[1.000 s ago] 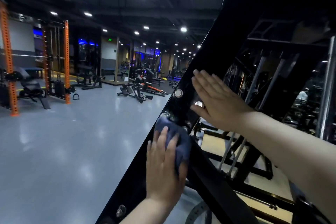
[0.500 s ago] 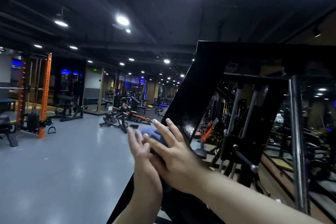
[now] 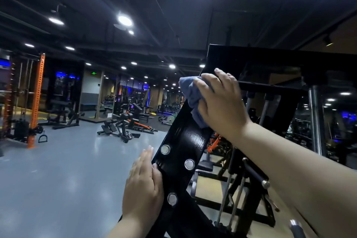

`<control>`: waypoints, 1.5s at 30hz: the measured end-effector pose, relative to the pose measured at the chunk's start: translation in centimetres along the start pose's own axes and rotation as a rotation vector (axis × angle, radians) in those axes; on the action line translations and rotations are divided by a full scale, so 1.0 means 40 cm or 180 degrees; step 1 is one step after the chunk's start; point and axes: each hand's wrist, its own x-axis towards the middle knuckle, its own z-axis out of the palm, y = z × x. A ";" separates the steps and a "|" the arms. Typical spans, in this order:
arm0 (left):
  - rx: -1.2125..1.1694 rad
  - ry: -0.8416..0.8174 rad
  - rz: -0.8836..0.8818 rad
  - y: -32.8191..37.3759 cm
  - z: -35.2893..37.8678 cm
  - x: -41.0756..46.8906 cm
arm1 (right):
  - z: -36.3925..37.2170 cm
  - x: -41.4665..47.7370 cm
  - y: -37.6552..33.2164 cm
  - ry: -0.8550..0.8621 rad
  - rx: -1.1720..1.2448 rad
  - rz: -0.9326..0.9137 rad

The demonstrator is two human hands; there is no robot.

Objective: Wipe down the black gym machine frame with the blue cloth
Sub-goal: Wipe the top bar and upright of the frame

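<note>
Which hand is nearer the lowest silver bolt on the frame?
Left. The left hand lies flat on the frame edge beside the bolt; the right hand presses the cloth far above.

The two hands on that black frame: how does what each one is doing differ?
The right hand is high on the black frame, near its top corner; the left hand is lower, beside the round bolts. The right hand presses the blue cloth against the frame; the left hand is bare and lies flat along the frame's edge. Both touch the same slanted frame.
</note>
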 end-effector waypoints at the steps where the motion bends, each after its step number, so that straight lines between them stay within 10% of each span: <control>1: 0.0072 0.0010 0.0010 -0.001 0.001 -0.002 | 0.006 -0.008 -0.019 -0.0022 0.0079 -0.0014; 9: 0.0372 0.0629 0.0448 0.004 0.005 -0.015 | 0.019 -0.102 -0.034 -0.0483 0.0806 -0.1825; 20: 0.0119 0.0590 0.0713 -0.022 0.027 0.049 | -0.013 0.251 0.308 0.0284 0.0364 0.0809; 34: 0.0140 0.0033 0.0398 -0.018 0.002 0.000 | 0.004 -0.107 -0.029 -0.0673 0.0699 -0.1638; 41: 0.0101 -0.0319 0.0213 -0.021 -0.010 -0.019 | -0.003 -0.057 -0.028 -0.0263 0.0679 0.0152; 45: -0.0057 -0.0443 0.0309 -0.042 -0.031 -0.045 | 0.018 -0.139 -0.154 -0.0175 0.0733 -0.0106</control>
